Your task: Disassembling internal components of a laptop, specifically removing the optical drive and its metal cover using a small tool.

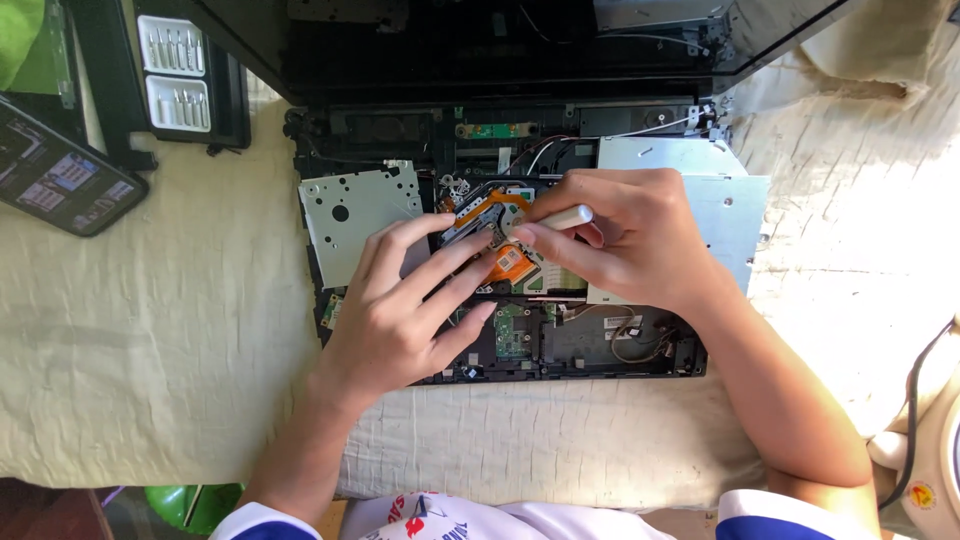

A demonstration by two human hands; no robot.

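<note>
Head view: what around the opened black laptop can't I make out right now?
- Tip of the slim white tool: hidden under the right hand.
- Copper-coloured cooling part: mostly covered by the left hand's fingers.
- Bits in the black case's white trays: too small to tell.
- Dark phone: cut off at the left edge.

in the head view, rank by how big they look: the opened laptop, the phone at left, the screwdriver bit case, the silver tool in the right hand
1. Opened laptop
2. Phone
3. Screwdriver bit case, close to the phone, so unsure
4. Silver tool, mostly hidden in the right hand
</note>
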